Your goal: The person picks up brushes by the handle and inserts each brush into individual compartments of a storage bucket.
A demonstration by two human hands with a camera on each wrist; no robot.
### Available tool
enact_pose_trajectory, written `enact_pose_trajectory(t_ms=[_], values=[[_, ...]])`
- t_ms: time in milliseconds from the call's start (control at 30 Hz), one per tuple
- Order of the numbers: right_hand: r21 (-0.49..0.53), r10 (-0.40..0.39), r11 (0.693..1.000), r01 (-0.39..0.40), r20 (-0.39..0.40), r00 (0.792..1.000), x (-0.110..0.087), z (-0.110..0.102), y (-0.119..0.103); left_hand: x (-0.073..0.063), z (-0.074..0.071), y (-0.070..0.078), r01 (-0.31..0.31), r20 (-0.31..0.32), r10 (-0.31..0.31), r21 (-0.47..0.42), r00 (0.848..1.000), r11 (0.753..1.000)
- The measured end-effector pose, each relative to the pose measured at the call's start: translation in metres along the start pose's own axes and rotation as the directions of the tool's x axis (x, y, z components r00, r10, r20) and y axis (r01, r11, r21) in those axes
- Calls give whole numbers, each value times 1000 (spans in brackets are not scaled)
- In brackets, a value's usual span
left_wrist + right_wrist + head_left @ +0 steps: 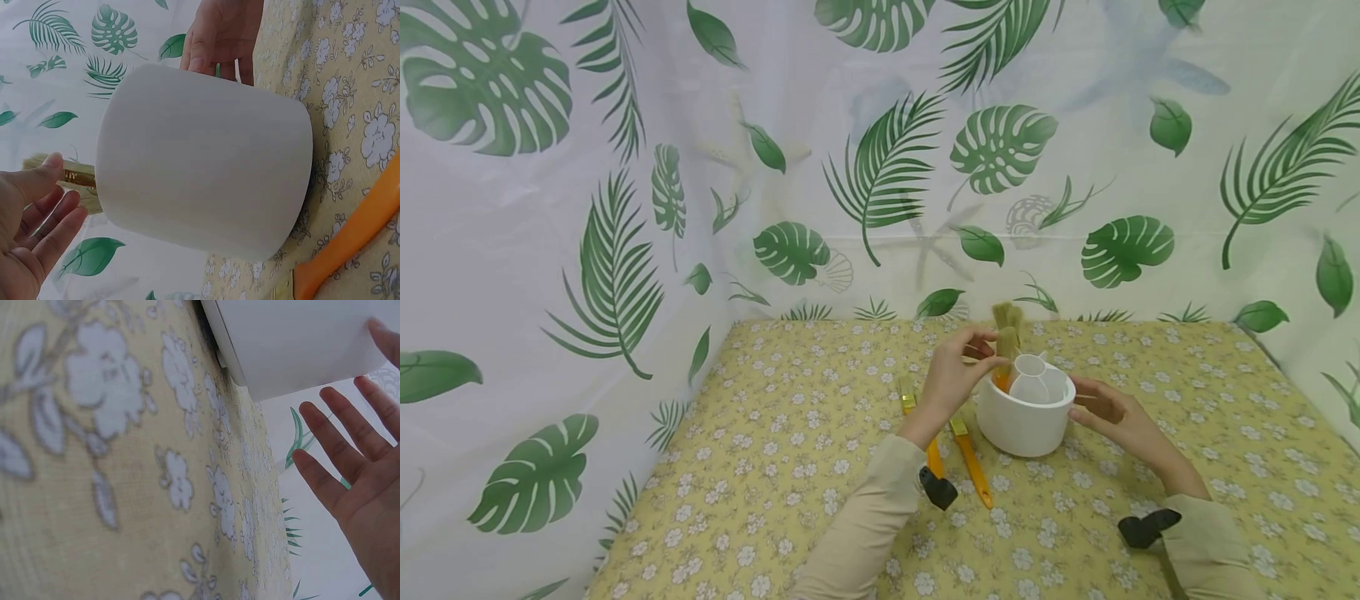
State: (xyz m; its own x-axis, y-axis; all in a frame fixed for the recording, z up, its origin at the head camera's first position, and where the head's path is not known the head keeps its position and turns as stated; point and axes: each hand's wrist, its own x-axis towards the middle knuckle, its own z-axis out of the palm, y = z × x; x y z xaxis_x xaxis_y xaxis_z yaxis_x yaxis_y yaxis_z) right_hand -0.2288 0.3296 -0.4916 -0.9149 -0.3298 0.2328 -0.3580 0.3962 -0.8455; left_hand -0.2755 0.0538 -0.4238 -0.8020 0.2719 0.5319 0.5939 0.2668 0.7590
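A white round pot (1024, 427) stands on the table with paintbrushes (1007, 315) upright in it, pale bristles uppermost. Inside its rim shows a white piece with a round opening (1031, 365). My left hand (957, 371) is at the pot's far left rim, pinching a paintbrush (78, 177) near its bristles and metal band; its handle drops into the pot, hidden by the wall in the left wrist view. Across the pot, my right hand (1112, 417) has its fingers extended and spread (334, 440), thumb and fingertips right at the pot's wall.
Two more paintbrushes with orange handles lie left of the pot: one (973, 471) close to it, another (907, 396) partly under my left forearm. A yellow floral cloth (760, 467) covers the table. Leaf-printed curtains (880, 275) stand behind the table and along its sides.
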Motion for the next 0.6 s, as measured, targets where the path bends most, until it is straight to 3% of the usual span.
enact_pose_trajectory(t_ms=[400,600], values=[[45,10,999,-10,15,1000,1,1,2,-9,-10,-13,59,-12,-59,-15,998,998],[5,4,1000,-4,6,1000,1,3,-1,-15,-16,-20,88,-14,-88,3,996,996]])
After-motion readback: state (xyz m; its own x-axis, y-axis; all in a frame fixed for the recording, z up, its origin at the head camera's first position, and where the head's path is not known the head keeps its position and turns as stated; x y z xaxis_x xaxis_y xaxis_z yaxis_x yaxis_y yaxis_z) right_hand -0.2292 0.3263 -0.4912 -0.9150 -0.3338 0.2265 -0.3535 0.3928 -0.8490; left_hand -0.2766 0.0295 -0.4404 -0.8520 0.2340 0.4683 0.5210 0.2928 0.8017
